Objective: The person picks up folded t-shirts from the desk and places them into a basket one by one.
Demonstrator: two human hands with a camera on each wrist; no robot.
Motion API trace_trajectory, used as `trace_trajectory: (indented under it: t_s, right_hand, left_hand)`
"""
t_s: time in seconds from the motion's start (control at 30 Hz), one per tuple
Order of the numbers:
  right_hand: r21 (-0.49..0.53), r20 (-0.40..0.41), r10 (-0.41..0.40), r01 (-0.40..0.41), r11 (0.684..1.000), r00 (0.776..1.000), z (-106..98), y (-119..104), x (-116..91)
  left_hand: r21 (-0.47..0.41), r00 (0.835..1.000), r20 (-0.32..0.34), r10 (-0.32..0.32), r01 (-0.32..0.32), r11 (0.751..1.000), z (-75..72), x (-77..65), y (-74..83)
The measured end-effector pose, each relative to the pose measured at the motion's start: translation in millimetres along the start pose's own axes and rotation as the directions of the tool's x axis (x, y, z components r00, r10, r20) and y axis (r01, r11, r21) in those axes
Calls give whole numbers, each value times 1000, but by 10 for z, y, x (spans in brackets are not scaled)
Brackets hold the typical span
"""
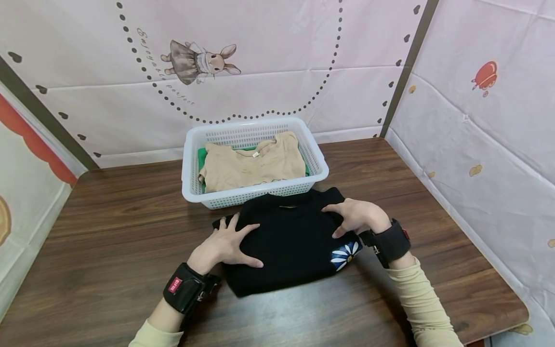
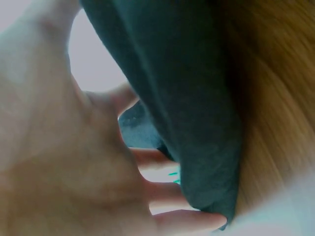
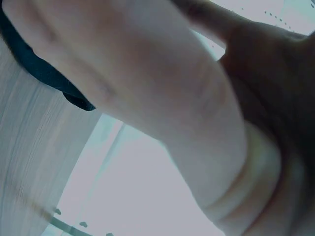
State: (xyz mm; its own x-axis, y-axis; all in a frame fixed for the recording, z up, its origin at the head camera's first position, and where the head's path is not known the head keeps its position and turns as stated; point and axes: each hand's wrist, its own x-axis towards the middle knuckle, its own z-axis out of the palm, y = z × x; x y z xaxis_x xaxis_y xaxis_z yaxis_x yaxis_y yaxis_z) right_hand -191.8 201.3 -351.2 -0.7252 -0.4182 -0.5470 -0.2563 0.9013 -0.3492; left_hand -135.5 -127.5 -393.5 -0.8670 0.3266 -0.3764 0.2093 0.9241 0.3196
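A folded black shirt [image 1: 288,241] lies on the table just in front of the basket. Its neckline faces the basket, and a white daisy on blue [image 1: 345,254] shows at its lower right. My left hand [image 1: 227,245] rests on the shirt's left side with fingers and thumb spread. In the left wrist view, those fingers reach along the dark cloth [image 2: 172,98]. On the right side, my right hand [image 1: 359,215] touches the shirt with thumb and index finger apart; its other fingers are hidden in the head view.
Behind the shirt stands a white plastic basket [image 1: 320,166]. A beige shirt [image 1: 256,166] lies in it over green cloth [image 1: 202,156]. The brown wooden table [image 1: 117,231] meets patterned cloth walls [image 1: 277,58] at the back and sides.
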Motion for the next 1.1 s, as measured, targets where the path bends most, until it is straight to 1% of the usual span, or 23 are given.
trace_trajectory:
  t_s: [0.2,0.47,0.63,0.83,0.97,1.03,1.1]
  right_hand:
    - [-85,-21,-48,46,995,999,26,-73,34]
    - [-148,-36,-97,90,985,995,72,-138,55]
    - [-144,-43,-142,135,980,989,105,-191,71]
    - [-153,-58,-182,172,973,982,132,-232,94]
    - [-154,-64,-208,196,968,976,146,-252,109]
    - [-131,-64,-216,207,970,974,143,-246,112]
    - [-82,-71,-213,207,975,974,132,-222,112]
  left_hand:
    - [-5,1000,8,-8,8,1000,-9,-39,-77]
    - [-30,1000,-1,2,-2,1000,-13,-97,-172]
    - [-29,1000,7,9,-9,1000,-39,-123,-238]
    - [-39,999,50,-14,16,999,-88,-148,-278]
    - [-39,998,63,-28,30,999,-116,-171,-291]
    - [-42,998,58,-34,37,998,-121,-179,-292]
    - [-53,998,43,-46,48,997,-125,-193,-286]
